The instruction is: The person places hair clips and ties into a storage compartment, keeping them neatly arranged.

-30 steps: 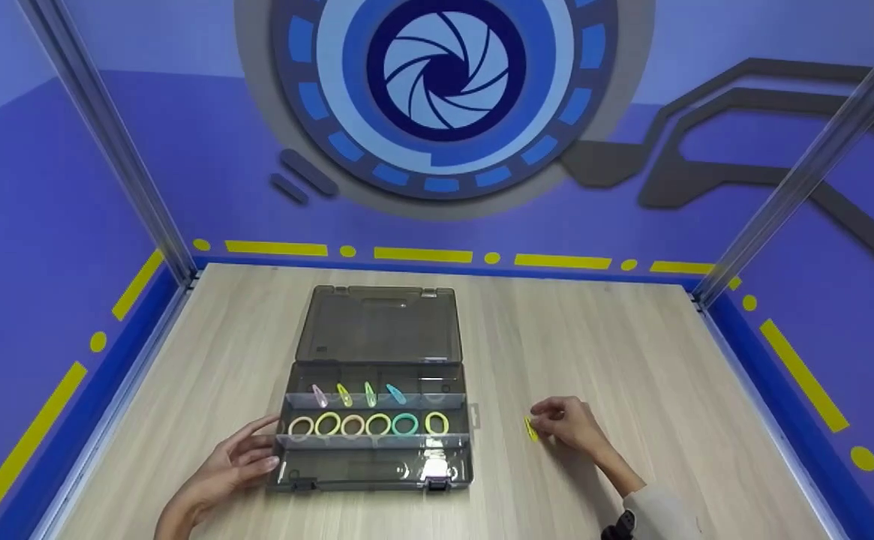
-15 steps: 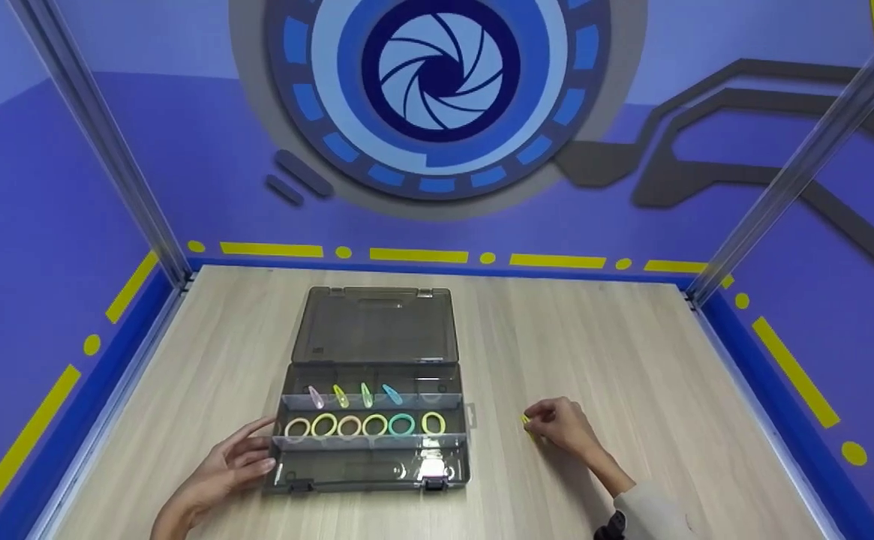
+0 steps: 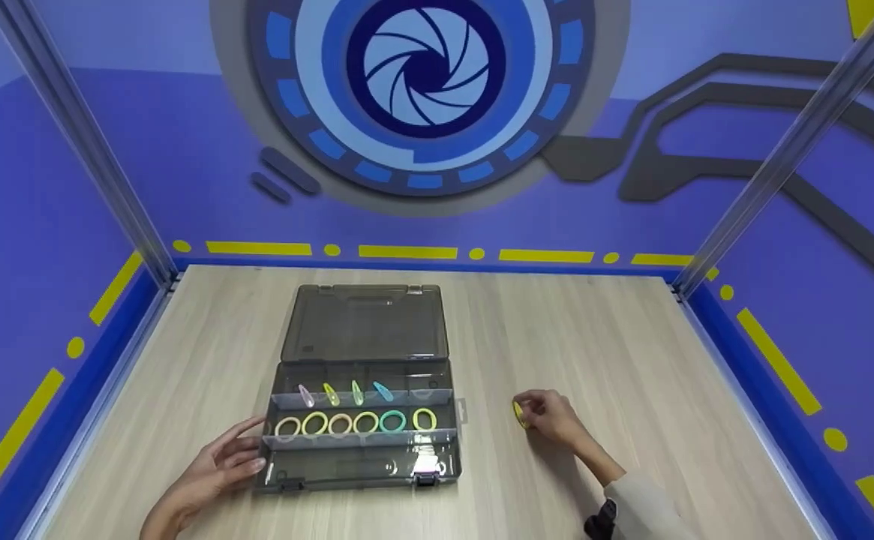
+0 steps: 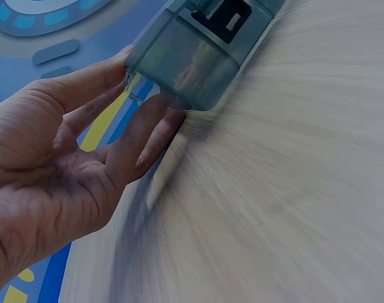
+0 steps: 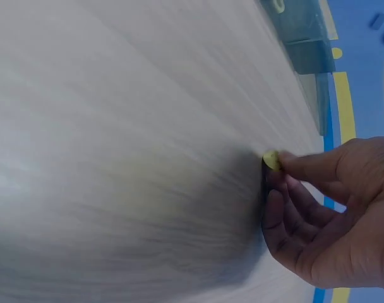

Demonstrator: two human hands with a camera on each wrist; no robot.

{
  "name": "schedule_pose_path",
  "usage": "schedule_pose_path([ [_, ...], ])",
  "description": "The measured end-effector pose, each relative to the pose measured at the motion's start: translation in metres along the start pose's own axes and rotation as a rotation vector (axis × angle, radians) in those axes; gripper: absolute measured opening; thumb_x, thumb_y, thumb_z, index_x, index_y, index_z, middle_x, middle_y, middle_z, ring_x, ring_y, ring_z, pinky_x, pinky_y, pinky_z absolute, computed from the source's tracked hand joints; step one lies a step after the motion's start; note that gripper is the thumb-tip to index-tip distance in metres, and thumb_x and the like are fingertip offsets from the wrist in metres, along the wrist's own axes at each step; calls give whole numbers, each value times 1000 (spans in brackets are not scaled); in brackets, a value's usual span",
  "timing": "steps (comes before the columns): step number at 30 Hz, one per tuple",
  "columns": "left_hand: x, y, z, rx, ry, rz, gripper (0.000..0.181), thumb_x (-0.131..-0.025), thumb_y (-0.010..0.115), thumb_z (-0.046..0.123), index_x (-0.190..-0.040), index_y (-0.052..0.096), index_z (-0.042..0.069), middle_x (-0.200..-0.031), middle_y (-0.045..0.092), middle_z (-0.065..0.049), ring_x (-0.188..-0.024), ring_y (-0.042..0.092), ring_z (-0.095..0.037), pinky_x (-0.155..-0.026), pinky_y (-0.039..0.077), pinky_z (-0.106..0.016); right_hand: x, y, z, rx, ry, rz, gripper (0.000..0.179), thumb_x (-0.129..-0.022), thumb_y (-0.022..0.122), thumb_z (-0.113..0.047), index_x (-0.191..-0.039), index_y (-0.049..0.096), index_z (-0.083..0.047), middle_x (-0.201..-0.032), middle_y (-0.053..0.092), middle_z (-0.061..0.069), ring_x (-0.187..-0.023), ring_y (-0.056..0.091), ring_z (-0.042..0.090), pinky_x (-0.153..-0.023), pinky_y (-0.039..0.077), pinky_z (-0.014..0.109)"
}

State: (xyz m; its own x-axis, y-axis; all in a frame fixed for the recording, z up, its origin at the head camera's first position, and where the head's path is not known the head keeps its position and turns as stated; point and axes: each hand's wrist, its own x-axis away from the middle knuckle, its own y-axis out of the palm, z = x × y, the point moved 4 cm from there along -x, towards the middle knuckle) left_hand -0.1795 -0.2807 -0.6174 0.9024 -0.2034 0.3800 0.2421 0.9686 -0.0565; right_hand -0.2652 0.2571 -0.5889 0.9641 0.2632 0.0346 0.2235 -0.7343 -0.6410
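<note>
A dark translucent storage box (image 3: pixel 331 463) lies open on the table. In its back compartment several snap hair clips stand in a row: a pink clip (image 3: pixel 306 396), a yellow clip, a green clip and a blue clip (image 3: pixel 383 391). The middle compartment holds a row of hair ties, including a teal hair tie (image 3: pixel 382 421). My left hand (image 3: pixel 215 465) touches the box's left side with extended fingers and thumb. To the right of the box, my right hand (image 3: pixel 553 418) pinches a yellow hair clip (image 5: pixel 271 160) between thumb and fingertips, close over the table; the fingers cover part of it.
The box's hinged lid (image 3: pixel 365 322) leans back behind it. A blue printed back wall (image 3: pixel 421 225) and side walls enclose the wooden table (image 3: pixel 594 337), with metal posts (image 3: pixel 767 180) at the corners. Two latches are on the box's front edge, one being the right latch (image 3: pixel 427 478).
My right fingers have closed on the yellow hair clip, which has turned and now shows a broader face. The left hand stays at the box; the head view has shifted slightly.
</note>
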Motion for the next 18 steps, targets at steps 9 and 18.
schedule_pose_path([
  [9, -7, 2, 0, -15, -25, 23, 81, -98, 71, 20, -163, 24, 12, -148, 47, -23, -122, 59, -18, -94, 54, -35, -18, -13, -14, -65, 106, 38, 27, -91, 57, 9, -115, 71, 7, -95, 69, 15, -82, 57, 16, -65, 45, 20],
  [18, -4, -2, -1, -9, 27, 2, 73, -97, 71, 16, -160, 34, 17, -140, 55, -16, -116, 63, -10, -92, 56, -32, -40, -2, -45, -152, 57, -17, 26, -93, 55, 9, -117, 63, 14, -98, 65, 19, -86, 60, 19, -69, 44, 18],
])
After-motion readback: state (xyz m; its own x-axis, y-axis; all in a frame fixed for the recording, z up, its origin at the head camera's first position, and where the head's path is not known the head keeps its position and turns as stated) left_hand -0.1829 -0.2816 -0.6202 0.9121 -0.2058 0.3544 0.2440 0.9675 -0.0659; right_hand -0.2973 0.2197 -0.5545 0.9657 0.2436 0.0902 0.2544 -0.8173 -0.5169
